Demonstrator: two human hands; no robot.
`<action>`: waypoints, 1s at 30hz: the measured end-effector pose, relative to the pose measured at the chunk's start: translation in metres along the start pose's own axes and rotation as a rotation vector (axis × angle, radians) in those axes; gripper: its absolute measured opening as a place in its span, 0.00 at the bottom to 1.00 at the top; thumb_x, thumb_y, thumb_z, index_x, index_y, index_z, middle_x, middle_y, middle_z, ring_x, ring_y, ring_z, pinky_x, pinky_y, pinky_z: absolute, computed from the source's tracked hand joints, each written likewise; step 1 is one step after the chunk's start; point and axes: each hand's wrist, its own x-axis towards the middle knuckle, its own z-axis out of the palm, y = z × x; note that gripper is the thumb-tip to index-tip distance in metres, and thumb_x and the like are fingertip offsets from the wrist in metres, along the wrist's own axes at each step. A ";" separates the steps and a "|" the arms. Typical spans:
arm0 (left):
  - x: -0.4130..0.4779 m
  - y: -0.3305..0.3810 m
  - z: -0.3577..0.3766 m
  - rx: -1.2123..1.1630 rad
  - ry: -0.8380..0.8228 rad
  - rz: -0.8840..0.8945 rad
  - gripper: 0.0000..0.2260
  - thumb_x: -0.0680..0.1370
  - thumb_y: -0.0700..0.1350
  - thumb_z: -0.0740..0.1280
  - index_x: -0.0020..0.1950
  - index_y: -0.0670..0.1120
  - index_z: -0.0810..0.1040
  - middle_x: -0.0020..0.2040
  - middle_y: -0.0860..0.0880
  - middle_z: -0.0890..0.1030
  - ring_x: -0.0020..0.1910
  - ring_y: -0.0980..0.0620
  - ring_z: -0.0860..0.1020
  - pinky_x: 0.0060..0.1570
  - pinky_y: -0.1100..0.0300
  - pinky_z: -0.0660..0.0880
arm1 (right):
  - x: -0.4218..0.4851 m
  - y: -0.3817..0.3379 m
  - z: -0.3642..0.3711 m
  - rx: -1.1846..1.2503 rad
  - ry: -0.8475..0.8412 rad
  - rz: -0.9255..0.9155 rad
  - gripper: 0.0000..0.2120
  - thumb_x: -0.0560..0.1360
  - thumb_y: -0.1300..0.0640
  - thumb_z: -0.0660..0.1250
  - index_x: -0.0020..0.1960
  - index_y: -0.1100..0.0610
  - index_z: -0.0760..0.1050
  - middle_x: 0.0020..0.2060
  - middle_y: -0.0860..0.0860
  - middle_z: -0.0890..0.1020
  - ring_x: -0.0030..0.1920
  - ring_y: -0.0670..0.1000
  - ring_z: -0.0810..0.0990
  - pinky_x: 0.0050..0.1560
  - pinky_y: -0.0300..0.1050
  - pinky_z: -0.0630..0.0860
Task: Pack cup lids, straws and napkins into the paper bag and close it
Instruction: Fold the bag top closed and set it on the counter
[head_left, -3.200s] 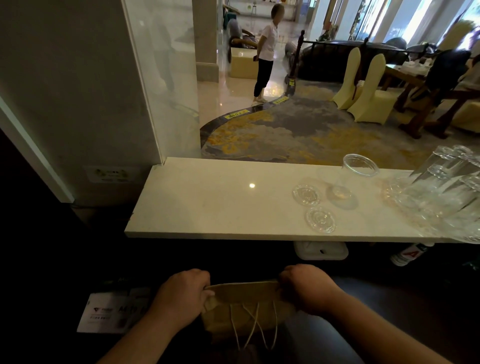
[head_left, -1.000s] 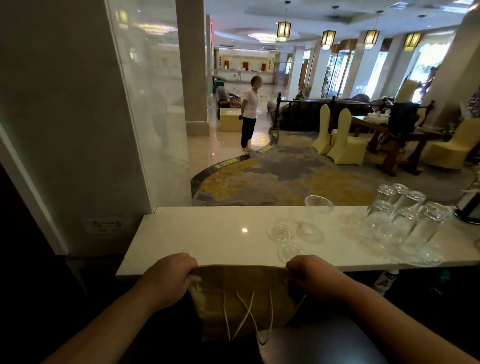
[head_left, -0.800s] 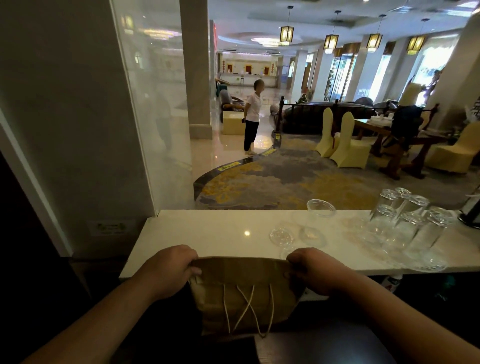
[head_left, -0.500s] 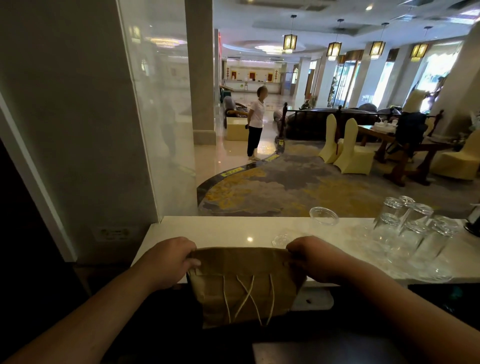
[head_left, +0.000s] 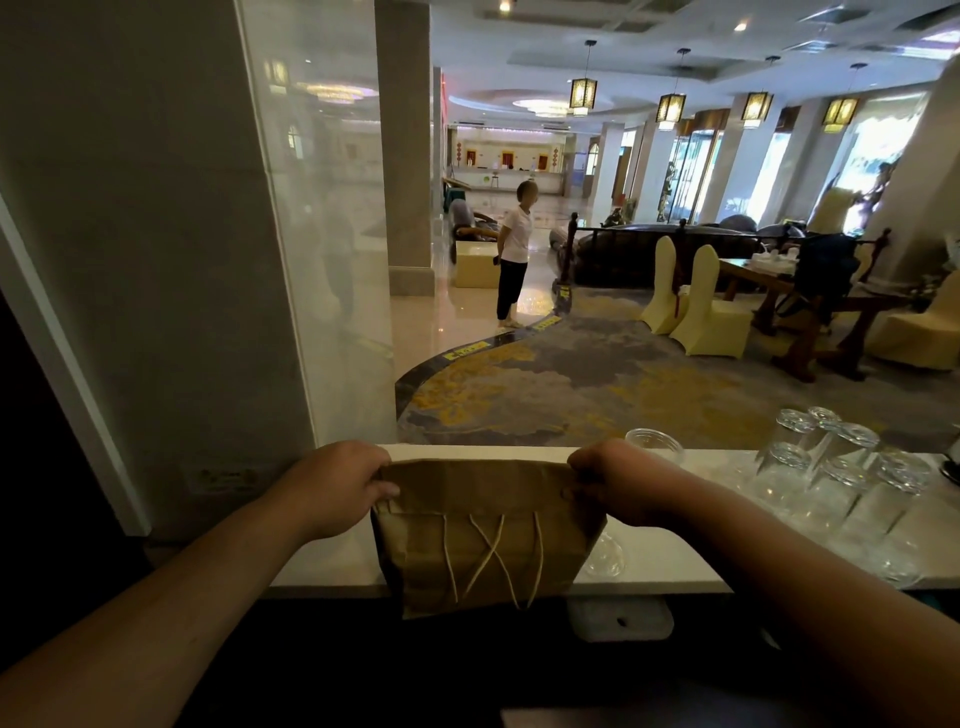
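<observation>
The left hand (head_left: 337, 488) and the right hand (head_left: 618, 480) each pinch a top corner of the brown paper bag (head_left: 483, 535), arms stretched forward. Its folded top looks closed, thin string handles hanging in front. It hangs over the pale stone bench (head_left: 675, 566), beside clear glasses (head_left: 831, 467).

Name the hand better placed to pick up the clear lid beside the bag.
Right. The right hand grips the bag on the side where the lid lies; the left hand is across it.

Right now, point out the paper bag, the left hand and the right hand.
paper bag (head_left: 488, 540): head view, front panel by the string handles.
left hand (head_left: 337, 483): head view, back of hand.
right hand (head_left: 618, 478): head view, back of hand.
</observation>
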 end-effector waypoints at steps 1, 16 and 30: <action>0.003 -0.002 0.000 -0.003 0.002 -0.001 0.08 0.82 0.53 0.70 0.44 0.56 0.75 0.46 0.52 0.77 0.45 0.52 0.76 0.45 0.52 0.77 | 0.003 0.000 -0.002 0.002 -0.001 0.001 0.07 0.80 0.51 0.67 0.46 0.53 0.79 0.40 0.49 0.80 0.43 0.50 0.80 0.45 0.45 0.77; 0.043 -0.012 -0.009 -0.015 0.037 0.019 0.16 0.83 0.50 0.69 0.38 0.61 0.69 0.41 0.59 0.73 0.39 0.57 0.73 0.36 0.61 0.67 | 0.050 0.006 -0.012 -0.032 0.016 -0.012 0.09 0.80 0.51 0.66 0.41 0.45 0.73 0.41 0.48 0.79 0.43 0.48 0.78 0.42 0.41 0.72; 0.085 -0.035 -0.005 0.005 0.021 0.018 0.13 0.83 0.51 0.69 0.41 0.59 0.70 0.40 0.58 0.72 0.39 0.57 0.72 0.37 0.59 0.67 | 0.098 0.016 -0.009 -0.007 0.015 -0.007 0.04 0.80 0.51 0.66 0.48 0.48 0.78 0.43 0.48 0.80 0.44 0.46 0.79 0.48 0.44 0.78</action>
